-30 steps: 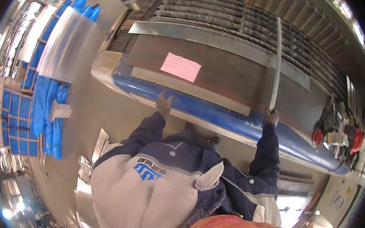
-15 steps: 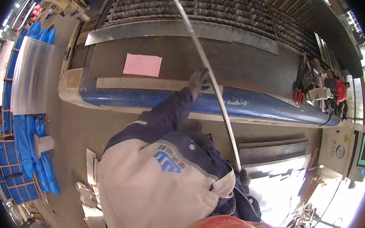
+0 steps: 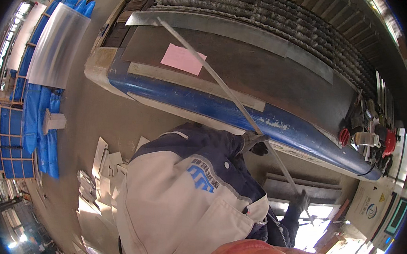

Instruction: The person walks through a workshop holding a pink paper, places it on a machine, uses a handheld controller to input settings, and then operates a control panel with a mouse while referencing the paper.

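Leftmost, blue-wrapped bundles (image 3: 48,139), wooden slats among them; a pale glossy sheet (image 3: 58,46) lies over the upper part. Next, grey floor (image 3: 96,105), metal offcuts (image 3: 100,156) scattered lower down. Centre: one long table (image 3: 191,94), rounded blue edge, paint chipped; upon it a dark metal sheet (image 3: 255,67), a pink paper (image 3: 177,59) and a bright metal strip (image 3: 247,36), ribbed slats (image 3: 268,13) behind. One slim metal bar (image 3: 225,87), slanting from over the strip to below the front edge: left hand (image 3: 255,142), gloved, half-curled at it, grip uncertain; right hand (image 3: 302,198), gloved, closed round its lower end. Rightmost, mixed gear (image 3: 369,138), red, black and white; one pale cabinet (image 3: 368,204). Altered since half a second ago: left hand drawn back from over the dark sheet; bar's upper end, formerly out of view, now visible.
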`<state>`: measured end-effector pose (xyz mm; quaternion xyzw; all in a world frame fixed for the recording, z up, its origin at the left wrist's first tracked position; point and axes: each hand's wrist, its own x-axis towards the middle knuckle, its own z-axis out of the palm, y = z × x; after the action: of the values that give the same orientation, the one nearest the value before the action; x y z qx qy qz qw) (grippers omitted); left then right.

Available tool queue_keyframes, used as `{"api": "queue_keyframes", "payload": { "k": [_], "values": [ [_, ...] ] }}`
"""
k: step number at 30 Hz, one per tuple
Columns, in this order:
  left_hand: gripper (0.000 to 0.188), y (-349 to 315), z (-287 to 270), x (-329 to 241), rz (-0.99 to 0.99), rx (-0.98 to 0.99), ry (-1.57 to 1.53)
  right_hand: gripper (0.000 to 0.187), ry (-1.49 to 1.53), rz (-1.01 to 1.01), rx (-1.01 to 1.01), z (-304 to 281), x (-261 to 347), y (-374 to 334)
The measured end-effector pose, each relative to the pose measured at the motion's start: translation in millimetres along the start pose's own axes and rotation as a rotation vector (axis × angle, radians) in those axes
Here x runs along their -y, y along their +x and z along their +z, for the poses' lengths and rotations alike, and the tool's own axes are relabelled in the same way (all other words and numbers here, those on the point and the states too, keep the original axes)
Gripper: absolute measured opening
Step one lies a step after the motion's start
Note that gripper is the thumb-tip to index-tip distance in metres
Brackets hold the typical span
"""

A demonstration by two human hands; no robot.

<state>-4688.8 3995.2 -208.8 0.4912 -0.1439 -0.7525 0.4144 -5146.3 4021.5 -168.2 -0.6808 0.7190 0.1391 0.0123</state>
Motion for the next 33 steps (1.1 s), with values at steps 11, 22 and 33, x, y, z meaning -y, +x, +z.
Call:
{"api": "queue_keyframes", "payload": {
  "k": [11,22,33],
  "values": [
    [0.052,-6,-133,-127,0.332,-0.177,0.294,0.039,0.06,-0.616,-0.04,-92,310,184],
    [0.053,-130,-640,-285,0.308,-1.476,1.244,0.022,0.252,-0.828,-0.196,-172,483,170],
    [0.057,-15,-760,-423,0.298,-1.174,1.69,0.021,0.164,-0.773,-0.167,-190,610,223]
  ]
}}
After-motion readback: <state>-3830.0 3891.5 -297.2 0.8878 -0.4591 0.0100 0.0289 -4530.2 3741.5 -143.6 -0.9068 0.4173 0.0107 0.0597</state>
